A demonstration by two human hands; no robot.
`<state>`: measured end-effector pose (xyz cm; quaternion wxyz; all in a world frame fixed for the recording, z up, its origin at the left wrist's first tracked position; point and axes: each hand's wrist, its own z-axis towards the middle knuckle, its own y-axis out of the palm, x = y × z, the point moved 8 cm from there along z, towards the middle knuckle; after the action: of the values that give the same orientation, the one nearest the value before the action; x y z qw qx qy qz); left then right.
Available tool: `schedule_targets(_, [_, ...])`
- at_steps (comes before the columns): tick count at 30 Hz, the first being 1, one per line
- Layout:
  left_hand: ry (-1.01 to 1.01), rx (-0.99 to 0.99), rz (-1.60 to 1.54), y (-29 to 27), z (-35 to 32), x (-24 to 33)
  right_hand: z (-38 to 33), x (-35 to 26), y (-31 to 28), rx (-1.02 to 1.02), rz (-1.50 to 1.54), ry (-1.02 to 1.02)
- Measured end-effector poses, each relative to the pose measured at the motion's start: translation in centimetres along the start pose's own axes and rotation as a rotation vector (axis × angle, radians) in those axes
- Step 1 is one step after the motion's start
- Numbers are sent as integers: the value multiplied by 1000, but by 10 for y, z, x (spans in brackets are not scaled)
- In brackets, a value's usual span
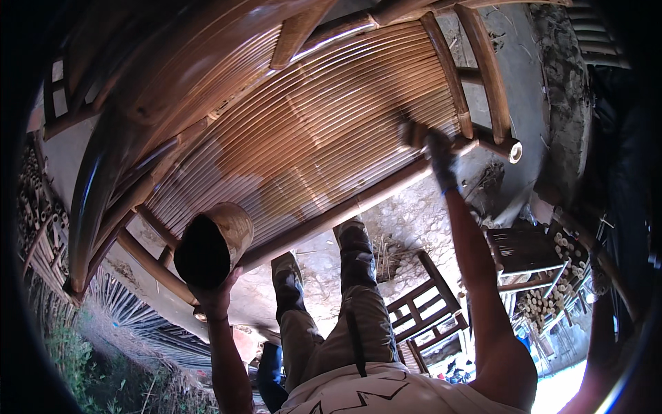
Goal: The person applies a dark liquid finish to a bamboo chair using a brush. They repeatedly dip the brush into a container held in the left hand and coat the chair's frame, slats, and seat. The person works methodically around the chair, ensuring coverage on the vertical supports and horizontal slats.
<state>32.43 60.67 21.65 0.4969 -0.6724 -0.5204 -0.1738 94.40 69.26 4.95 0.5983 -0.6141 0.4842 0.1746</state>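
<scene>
In front of me stretches a long brown bamboo bench (345, 117) with a slatted seat and a thick front pole. My left hand (218, 298) grips a tub (238, 224) from below. The tub is pale and stained outside, and its opening looks dark, so I cannot make out what is inside. In a dark glove, my right hand (442, 162) closes around a brush (414, 134) over the right end of the slats. Motion smears the brush, and I cannot tell whether its bristles touch the seat. Parts of the slats look darker and shinier than others.
A curved, dark glossy bamboo frame (131, 131) rises on the left. Bamboo armrest posts (486, 76) stand at the right end. Behind me on the right are a small bamboo chair (431, 310) and bundled bamboo poles (541, 307). More bamboo strips (148, 321) lie left.
</scene>
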Motion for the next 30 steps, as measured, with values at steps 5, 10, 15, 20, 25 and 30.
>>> schedule_targets(5, [-92,37,-205,15,10,0,88,-10,-76,135,-656,-45])
schedule_targets(10, [-68,33,-142,12,18,10,69,-44,-64,79,-638,-361])
schedule_targets(15, [-71,80,-248,2,15,11,-37,-45,7,38,-307,-314])
schedule_targets(20, [-17,37,-86,-19,12,7,-192,-50,163,-120,-548,-397])
schedule_targets(25, [81,31,45,-38,6,21,-278,-148,264,-582,37,-255])
schedule_targets(30, [137,10,5,-46,5,29,-261,-78,240,-388,99,-103])
